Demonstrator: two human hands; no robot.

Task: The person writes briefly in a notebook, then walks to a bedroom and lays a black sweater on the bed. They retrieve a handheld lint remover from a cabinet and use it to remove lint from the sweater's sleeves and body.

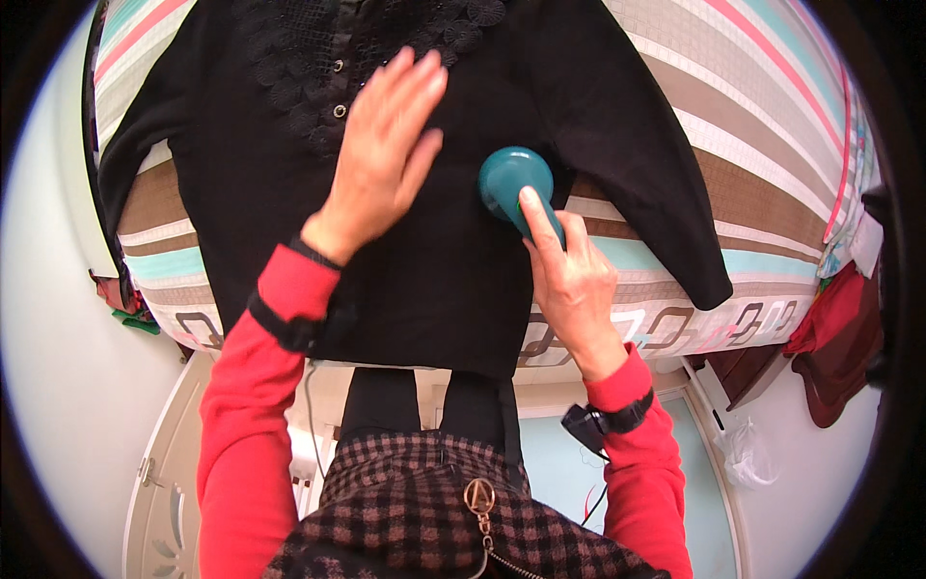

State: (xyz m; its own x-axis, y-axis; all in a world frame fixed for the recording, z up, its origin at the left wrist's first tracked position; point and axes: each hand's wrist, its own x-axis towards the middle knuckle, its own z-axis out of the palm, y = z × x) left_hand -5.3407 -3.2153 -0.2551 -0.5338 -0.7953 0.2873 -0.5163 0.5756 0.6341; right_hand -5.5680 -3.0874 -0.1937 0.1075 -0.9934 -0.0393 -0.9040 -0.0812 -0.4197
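Observation:
A black long-sleeved top [434,304] lies spread front-up across a striped bed, with lace ruffles [463,36] and small buttons down its upper front. My right hand [571,268] grips a teal handheld fabric shaver [515,174], its round head against the garment's right side, near the sleeve. The index finger rests along the handle. Over the middle of the top, below the lace, my left hand [387,145] holds nothing. Its fingers point away from me and the thumb stands apart; it looks slightly blurred, so I cannot tell whether it touches the cloth.
The striped bedspread [759,166] shows on both sides of the top. Dark wooden furniture [745,373] and red cloth [828,307] stand at the right, with a white plastic bag [749,456] below. A thin cable [311,412] hangs near my left sleeve.

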